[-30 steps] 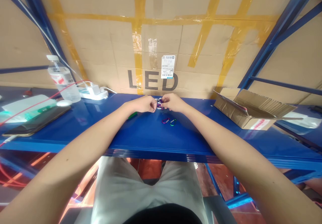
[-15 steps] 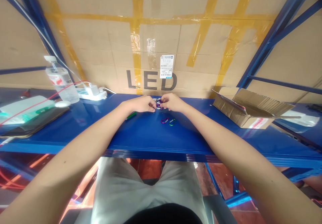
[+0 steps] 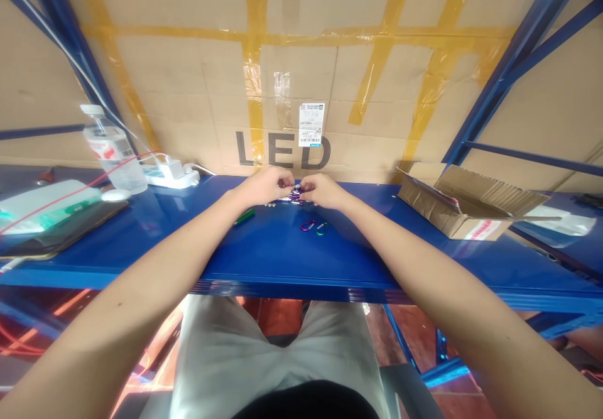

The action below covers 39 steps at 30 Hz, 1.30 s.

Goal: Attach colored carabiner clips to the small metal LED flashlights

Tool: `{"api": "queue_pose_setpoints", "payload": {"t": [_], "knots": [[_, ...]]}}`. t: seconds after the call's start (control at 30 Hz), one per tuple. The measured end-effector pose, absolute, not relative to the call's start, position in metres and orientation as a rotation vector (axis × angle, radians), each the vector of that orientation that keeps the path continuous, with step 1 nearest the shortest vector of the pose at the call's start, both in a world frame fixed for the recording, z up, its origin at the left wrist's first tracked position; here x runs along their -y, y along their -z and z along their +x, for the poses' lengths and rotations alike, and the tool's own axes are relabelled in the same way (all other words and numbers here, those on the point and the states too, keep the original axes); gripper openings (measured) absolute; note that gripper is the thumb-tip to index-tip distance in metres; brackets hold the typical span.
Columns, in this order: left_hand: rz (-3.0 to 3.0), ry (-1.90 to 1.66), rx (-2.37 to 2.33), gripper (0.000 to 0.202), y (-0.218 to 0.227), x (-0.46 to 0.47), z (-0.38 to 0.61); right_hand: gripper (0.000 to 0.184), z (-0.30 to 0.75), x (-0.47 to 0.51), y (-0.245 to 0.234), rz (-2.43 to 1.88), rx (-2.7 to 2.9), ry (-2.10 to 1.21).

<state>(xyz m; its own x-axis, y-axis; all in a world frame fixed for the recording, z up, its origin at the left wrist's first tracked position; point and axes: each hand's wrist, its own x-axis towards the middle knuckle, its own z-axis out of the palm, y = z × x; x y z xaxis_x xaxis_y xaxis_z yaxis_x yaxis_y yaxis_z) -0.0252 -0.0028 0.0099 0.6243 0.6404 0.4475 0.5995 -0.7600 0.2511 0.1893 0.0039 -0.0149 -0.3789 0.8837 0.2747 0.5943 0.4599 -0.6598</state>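
Observation:
At the back middle of the blue table, both hands work over a small pile of shiny silver and purple pieces (image 3: 293, 198). My left hand (image 3: 268, 185) is at the pile's left, its fingers curled together; what they hold is too small to tell. From the right, my right hand (image 3: 324, 191) has thumb and fingers closed at the pile's edge, and any piece in them cannot be made out. Nearer to me lie a magenta carabiner (image 3: 308, 225) and a green carabiner (image 3: 321, 228), side by side. A green stick-like thing (image 3: 244, 217) lies below my left wrist, with tiny pale bits (image 3: 270, 205) beside it.
An open cardboard box (image 3: 471, 208) stands on the table's right. On the left are a water bottle (image 3: 114, 152), a white power strip (image 3: 174, 177), a green and white soft packet (image 3: 44, 205) and a dark flat case (image 3: 61, 230). A large cardboard sheet (image 3: 198, 92) rises behind.
My left hand has moved slightly up and back, uncovering more of the pile and some tiny pale bits. My right hand stays almost in place. The two carabiners have not moved.

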Motion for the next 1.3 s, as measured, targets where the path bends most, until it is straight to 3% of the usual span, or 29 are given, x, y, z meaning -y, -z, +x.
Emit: {"api": "queue_pose_setpoints", "payload": {"t": [0.57, 0.83, 1.1, 1.3], "knots": [[3.052, -0.870, -0.887, 0.025, -0.0094, 0.0090, -0.0176, 0.024, 0.1913, -0.0068, 0.0168, -1.130, 2.110, -0.581], [3.029, -0.887, -0.878, 0.023, -0.0087, 0.0090, -0.0158, 0.016, 0.1921, -0.0043, 0.0143, -1.103, 2.091, -0.542], [2.957, -0.952, -0.926, 0.014, -0.0118, 0.0126, -0.0169, 0.022, 0.1928, -0.0055, 0.0135, -1.055, 2.046, -0.535], [2.809, -0.999, -0.889, 0.014, -0.0109, 0.0109, -0.0169, 0.010, 0.1943, -0.0093, 0.0160, -1.017, 2.072, -0.515]]}}
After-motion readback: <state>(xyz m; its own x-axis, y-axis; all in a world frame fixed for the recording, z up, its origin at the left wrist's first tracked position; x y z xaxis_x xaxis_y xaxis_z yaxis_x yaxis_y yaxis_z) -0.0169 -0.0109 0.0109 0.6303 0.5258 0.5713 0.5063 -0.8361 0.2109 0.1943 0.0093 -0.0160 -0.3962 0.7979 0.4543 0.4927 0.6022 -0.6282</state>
